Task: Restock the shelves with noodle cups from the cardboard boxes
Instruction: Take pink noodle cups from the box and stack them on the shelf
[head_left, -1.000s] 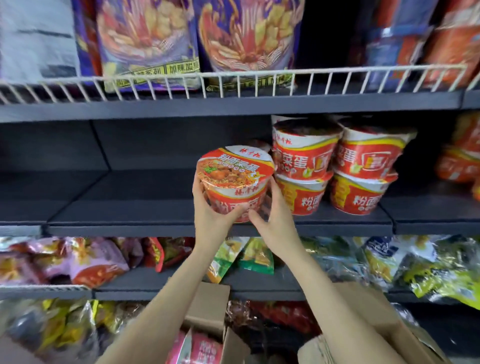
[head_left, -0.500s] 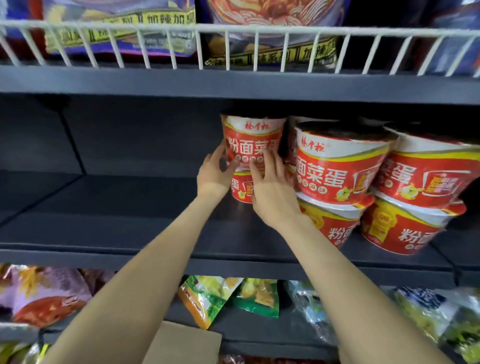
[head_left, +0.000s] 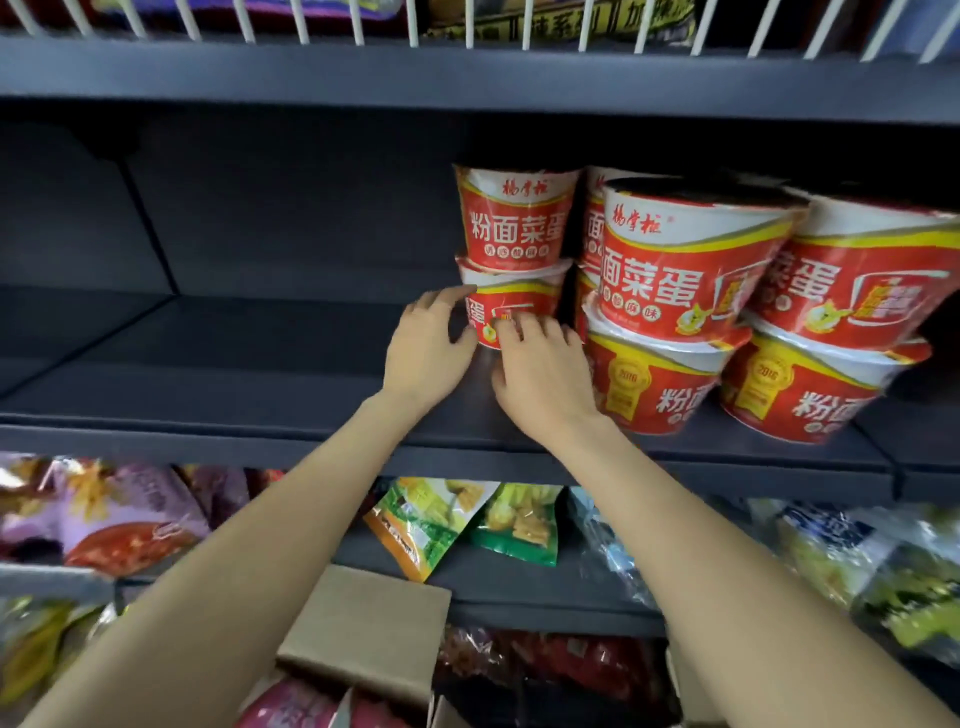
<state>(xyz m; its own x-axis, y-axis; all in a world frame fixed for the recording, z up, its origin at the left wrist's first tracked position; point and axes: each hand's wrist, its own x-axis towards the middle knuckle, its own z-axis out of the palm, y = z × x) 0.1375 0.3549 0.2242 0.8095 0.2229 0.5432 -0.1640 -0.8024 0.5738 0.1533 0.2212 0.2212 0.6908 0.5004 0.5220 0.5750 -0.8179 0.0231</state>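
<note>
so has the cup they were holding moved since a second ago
Yes. The noodle cup went from in front of the shelf edge to deep inside it, stacked on the lower cup.

Dark grey middle shelf (head_left: 218, 384), flat and wide, bare on its left side. On it, toward the right, red noodle cups in stacks of two: back stack bottom cup (head_left: 511, 312) with another cup (head_left: 514, 221) on top; front bottom cup (head_left: 649, 387) under a big cup (head_left: 691, 260); far right bottom cup (head_left: 800, 400) under one more (head_left: 872, 275). Below, a lower shelf (head_left: 498, 587) with green snack bags (head_left: 467, 519) and purple bags (head_left: 119, 514) lying on it.
</note>
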